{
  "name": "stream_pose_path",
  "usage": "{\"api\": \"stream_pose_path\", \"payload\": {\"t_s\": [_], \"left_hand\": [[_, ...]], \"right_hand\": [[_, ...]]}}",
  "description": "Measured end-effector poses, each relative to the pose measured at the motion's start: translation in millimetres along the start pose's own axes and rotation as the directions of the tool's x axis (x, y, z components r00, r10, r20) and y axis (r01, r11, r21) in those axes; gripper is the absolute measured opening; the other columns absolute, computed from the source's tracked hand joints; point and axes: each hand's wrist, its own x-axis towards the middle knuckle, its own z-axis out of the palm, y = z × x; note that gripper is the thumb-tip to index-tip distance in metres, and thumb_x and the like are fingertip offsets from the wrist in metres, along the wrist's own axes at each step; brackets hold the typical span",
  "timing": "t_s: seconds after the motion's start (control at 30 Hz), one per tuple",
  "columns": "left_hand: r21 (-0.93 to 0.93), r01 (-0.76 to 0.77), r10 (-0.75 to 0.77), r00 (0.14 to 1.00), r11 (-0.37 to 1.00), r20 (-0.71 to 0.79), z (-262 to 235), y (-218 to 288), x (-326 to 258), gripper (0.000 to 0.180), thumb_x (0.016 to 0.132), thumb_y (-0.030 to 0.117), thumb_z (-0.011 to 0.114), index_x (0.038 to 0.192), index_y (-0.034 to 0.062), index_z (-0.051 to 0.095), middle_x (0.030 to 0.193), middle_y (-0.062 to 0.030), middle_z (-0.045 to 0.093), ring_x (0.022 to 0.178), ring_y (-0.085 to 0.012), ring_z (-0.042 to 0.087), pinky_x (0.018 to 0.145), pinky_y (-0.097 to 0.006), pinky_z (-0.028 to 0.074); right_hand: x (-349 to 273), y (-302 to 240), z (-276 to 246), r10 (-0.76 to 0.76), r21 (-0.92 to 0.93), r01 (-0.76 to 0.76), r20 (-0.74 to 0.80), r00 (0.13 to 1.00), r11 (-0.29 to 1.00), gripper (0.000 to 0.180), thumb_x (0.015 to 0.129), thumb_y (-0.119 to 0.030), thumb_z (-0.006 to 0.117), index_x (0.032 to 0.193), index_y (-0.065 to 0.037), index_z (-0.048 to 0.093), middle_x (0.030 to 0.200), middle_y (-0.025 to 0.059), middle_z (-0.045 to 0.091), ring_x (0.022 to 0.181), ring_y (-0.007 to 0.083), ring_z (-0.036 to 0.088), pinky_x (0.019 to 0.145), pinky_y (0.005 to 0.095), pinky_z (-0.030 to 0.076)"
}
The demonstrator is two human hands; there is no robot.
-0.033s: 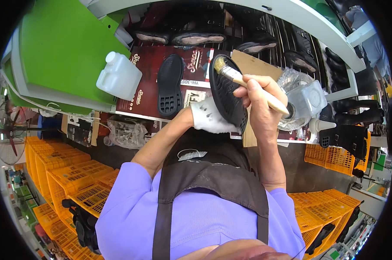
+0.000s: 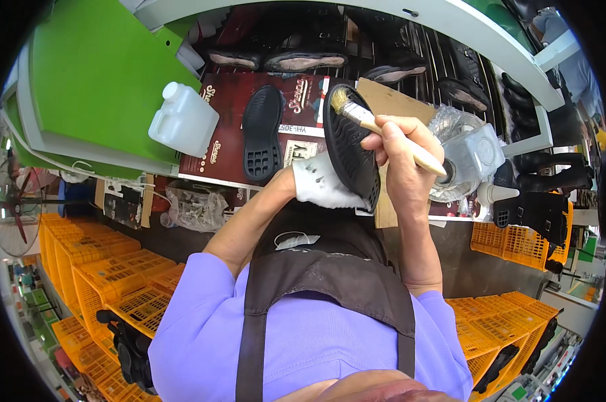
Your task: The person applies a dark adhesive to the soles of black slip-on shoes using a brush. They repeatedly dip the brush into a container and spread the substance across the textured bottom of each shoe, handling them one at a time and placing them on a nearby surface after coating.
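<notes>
My left hand (image 2: 324,182), in a white glove with dark smudges, is closed on a black shoe sole (image 2: 347,147), which it holds up at a tilt; the glove's fingers are mostly hidden behind the sole. A paintbrush (image 2: 362,117) with a pale wooden handle is pinched in my bare right hand (image 2: 405,157). Its yellowish bristles touch the sole's far end, on the ridged face. To the left, a second black sole (image 2: 262,130) lies on the dark red printed cardboard (image 2: 229,100), its grid of square hollows toward me.
A translucent white jug (image 2: 184,120) stands at the left by a green panel (image 2: 92,80). At the right are a clear square container (image 2: 476,157), crumpled plastic and a white nozzle bottle (image 2: 497,194). Black boots (image 2: 306,60) lie along the back rack. Orange crates (image 2: 125,281) stand on both sides.
My gloved left hand and the near end of the sole have shifted very slightly toward me and to the left. The brush and my right hand look the same.
</notes>
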Motion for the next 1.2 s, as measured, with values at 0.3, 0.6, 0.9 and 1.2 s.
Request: {"api": "stream_pose_path", "payload": {"t_s": [0.3, 0.6, 0.9, 1.2], "left_hand": [[-0.466, 0.335, -0.302, 0.942, 0.819, 0.146, -16, 4, -32, 0.059, 0.078, 0.031, 0.069, 0.121, -0.0037, 0.046, 0.103, -0.0088, 0.059, 0.092, -0.0151, 0.055, 0.078, -0.028, 0.047], [-0.934, 0.2, -0.385, 0.92, 0.295, 0.076, -4, -7, -54, 0.05, 0.089, 0.043, 0.05, 0.116, -0.0005, 0.051, 0.095, -0.0123, 0.061, 0.08, -0.0185, 0.061, 0.07, -0.029, 0.051], [-0.999, 0.005, -0.445, 0.895, -0.036, 0.02, -4, -5, -49, 0.058, 0.093, 0.051, 0.036, 0.118, 0.0018, 0.051, 0.094, -0.0175, 0.062, 0.074, -0.0257, 0.062, 0.061, -0.034, 0.053], [-0.997, -0.067, -0.598, 0.801, -0.041, -0.029, -15, -11, -37, 0.06, 0.094, 0.054, 0.029, 0.115, 0.0032, 0.054, 0.093, -0.0137, 0.063, 0.073, -0.0241, 0.062, 0.062, -0.035, 0.054]], "right_hand": [[17, 18, -19, -0.068, -0.094, 0.062, -0.058, 0.996, 0.994, 0.015, 0.088, -0.01, 0.059, 0.089, 0.003, 0.064, 0.069, 0.0051, 0.065, 0.053, 0.0026, 0.049, 0.049, 0.0166, 0.041], [14, 25, -18, 0.015, -0.154, -0.019, -0.025, 1.0, 0.988, 0.017, 0.088, -0.013, 0.058, 0.088, 0.001, 0.067, 0.068, 0.003, 0.064, 0.053, 0.0024, 0.048, 0.049, 0.0166, 0.04], [1, 27, -12, 0.035, -0.133, -0.016, 0.142, 0.989, 0.991, 0.015, 0.087, -0.01, 0.058, 0.088, 0.003, 0.066, 0.069, 0.0052, 0.065, 0.059, 0.0043, 0.056, 0.052, 0.0177, 0.043], [-10, 25, 4, 0.151, -0.031, -0.148, 0.236, 0.96, 0.988, 0.015, 0.087, -0.009, 0.058, 0.091, 0.004, 0.064, 0.07, 0.0076, 0.065, 0.054, 0.0079, 0.059, 0.049, 0.019, 0.046]]}}
